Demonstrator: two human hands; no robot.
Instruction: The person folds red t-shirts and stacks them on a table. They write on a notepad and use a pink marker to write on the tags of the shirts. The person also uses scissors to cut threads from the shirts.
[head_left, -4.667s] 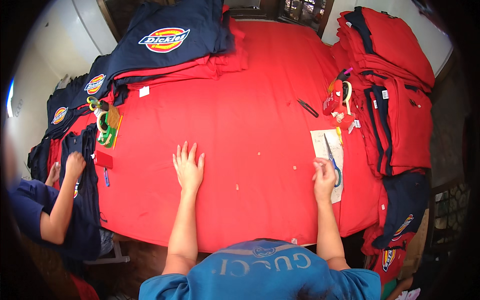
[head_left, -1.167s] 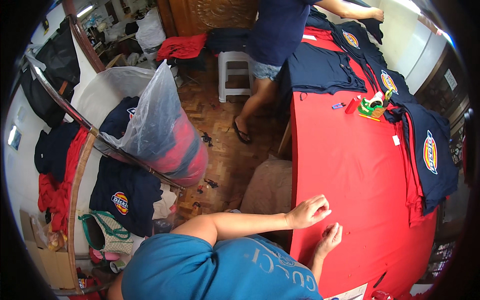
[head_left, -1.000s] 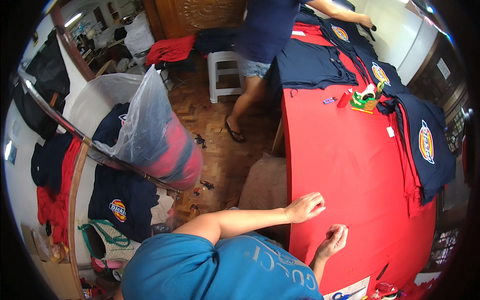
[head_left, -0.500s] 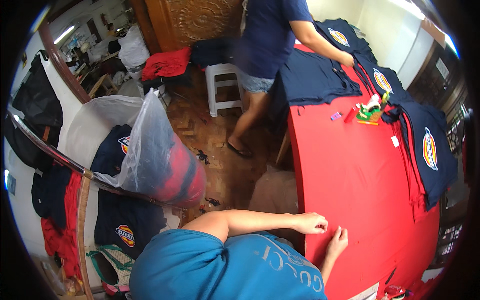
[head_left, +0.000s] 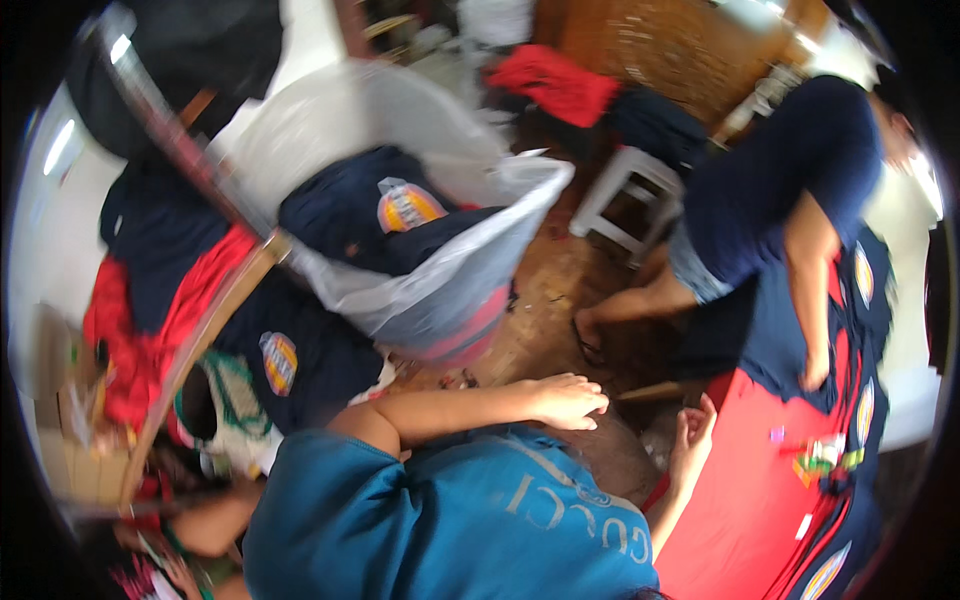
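Observation:
My left hand (head_left: 572,402) hovers in front of my blue shirt, palm down, over the floor beside the red-covered table (head_left: 715,535). Its fingers are loosely bent, and nothing shows in them. Close to the table's near left corner is my right hand (head_left: 692,440), raised with its fingers apart and empty. Ahead of my left hand stands a large clear plastic bag (head_left: 470,262), its mouth wide apart. Inside lies a folded navy shirt (head_left: 345,215) with an oval print; red and dark cloth shows through the bag's side.
A co-worker (head_left: 780,175) leans at the table's far end, one hand on navy garments (head_left: 790,365). Beyond the bag are a white stool (head_left: 630,205) and red cloth (head_left: 555,82). A metal rail (head_left: 175,130) crosses the left. Another person's arm (head_left: 215,520) shows at lower left.
The view has swung left, bringing the bag closer to the middle. My hands have moved off the red tabletop and farther apart. The co-worker leans further over the table.

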